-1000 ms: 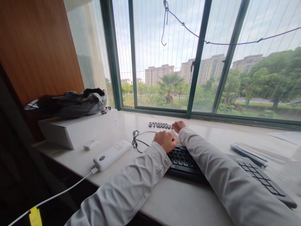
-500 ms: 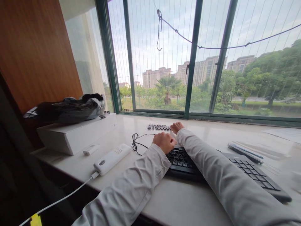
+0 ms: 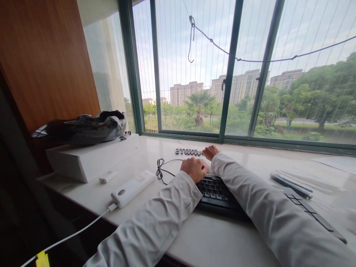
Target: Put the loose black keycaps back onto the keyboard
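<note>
My left hand [image 3: 194, 169] is closed like a fist at the far left part of a black keyboard [image 3: 214, 189]; whatever its fingers hold is hidden. Beyond it, my right hand [image 3: 210, 152] reaches to the right end of several rows of loose dark keycaps [image 3: 187, 151] on the white surface. Its fingers curl down and their tips are out of sight, so I cannot tell whether a keycap is in them. Under my right sleeve, part of the keyboard is covered. Its right end [image 3: 308, 207] shows beyond the forearm.
A black cable [image 3: 159, 170] lies coiled left of my hands. Nearer the edge are a white power bank [image 3: 133, 188] with a white cord and a small white adapter [image 3: 108, 177]. A white box [image 3: 91, 157] carries a dark bag [image 3: 83, 128]. Slim tools [image 3: 291, 184] lie at right.
My right forearm has shifted slightly right and now covers more of the keyboard's right end. Both hands stay nearly in place. The whole view has tilted a little.
</note>
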A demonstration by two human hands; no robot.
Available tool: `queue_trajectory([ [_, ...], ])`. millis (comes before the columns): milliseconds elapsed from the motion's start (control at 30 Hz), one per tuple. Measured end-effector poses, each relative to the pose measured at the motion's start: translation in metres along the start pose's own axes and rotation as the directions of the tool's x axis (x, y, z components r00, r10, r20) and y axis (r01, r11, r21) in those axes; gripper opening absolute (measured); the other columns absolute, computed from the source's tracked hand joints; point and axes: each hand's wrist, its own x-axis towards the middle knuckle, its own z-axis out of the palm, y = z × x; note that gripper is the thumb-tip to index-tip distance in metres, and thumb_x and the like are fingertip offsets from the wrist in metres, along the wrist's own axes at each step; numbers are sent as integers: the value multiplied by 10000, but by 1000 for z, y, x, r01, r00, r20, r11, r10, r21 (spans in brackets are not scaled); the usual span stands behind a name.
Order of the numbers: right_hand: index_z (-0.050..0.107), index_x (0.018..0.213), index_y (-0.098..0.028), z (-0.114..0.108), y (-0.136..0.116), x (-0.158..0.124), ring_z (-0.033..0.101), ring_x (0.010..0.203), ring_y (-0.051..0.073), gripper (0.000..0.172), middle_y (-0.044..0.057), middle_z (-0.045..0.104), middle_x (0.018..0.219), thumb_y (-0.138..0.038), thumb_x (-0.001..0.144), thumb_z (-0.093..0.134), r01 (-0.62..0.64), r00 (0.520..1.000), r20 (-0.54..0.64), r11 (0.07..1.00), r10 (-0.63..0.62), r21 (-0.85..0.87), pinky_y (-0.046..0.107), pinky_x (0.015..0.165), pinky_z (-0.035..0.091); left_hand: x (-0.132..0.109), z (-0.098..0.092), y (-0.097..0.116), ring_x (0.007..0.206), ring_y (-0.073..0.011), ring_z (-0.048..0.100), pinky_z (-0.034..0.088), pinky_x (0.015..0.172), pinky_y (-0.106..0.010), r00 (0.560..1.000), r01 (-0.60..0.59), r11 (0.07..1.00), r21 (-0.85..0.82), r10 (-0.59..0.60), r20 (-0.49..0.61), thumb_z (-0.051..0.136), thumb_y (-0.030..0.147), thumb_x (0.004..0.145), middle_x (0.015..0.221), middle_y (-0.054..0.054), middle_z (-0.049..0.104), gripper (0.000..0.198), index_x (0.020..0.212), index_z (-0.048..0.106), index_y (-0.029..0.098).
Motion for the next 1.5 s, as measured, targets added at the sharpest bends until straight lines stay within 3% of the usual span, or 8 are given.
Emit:
queue_trajectory([
  [133,694,956,-139,-17,5,-27,641,863,220,338,143,699,893,-310,944,403,-58,992,-109,998,58,7,309,709,429,2,-2,-4,774,-254,640,458,701,-334,1000,12,1000,-12,-12,-8,424,415,831,759,-133,684,410,818,743,159],
  [333,676,1097,-272,-35,11,-110,658,803,194,479,88,727,902,-457,968,253,-82,974,-209,996,87,32,254,612,335,2,-3,-5,744,-246,635,456,698,-343,1000,-10,996,-87,11,1,450,420,832,723,-110,684,391,729,737,175],
  [467,691,1070,-319,-37,7,-168,662,744,168,411,47,737,834,-479,947,332,-77,945,-307,990,110,116,248,592,302,-1,-3,1,740,-201,644,460,724,-311,987,-160,950,-267,145,-73,474,466,847,735,-36,707,361,799,743,229],
  [600,700,1023,-355,-36,-3,-202,666,730,160,387,10,736,784,-496,939,349,-125,927,-332,979,173,160,249,583,288,-4,2,8,786,-157,658,470,757,-257,954,-294,816,-498,283,-100,558,468,822,885,0,731,313,979,723,254],
  [800,687,1049,-352,-35,-15,-210,664,751,154,381,14,735,791,-504,933,358,-102,950,-266,968,163,229,240,584,287,-6,8,14,827,-167,660,473,725,-231,915,-292,638,-713,404,-14,627,438,784,864,-18,738,277,916,749,227],
  [1067,680,1051,-356,-37,-20,-215,657,747,154,430,17,734,812,-552,925,318,-121,962,-192,936,193,330,242,582,295,-5,4,11,822,-191,655,475,728,-244,917,-131,660,-739,364,162,657,467,736,826,-43,737,336,878,761,181],
  [1267,676,1054,-364,-35,-20,-219,638,690,128,423,-1,729,774,-554,928,320,-46,954,-253,911,162,409,231,567,269,-3,3,10,795,-188,655,475,697,-241,874,-91,566,-819,440,208,698,428,702,821,-57,735,340,900,758,158],
  [1500,688,1033,-370,-32,-25,-216,631,679,125,393,-9,723,752,-564,910,369,-22,954,-258,895,151,445,225,587,284,0,0,2,738,-183,649,471,661,-244,843,-45,617,-786,446,302,728,425,671,768,-69,731,342,866,764,146],
])
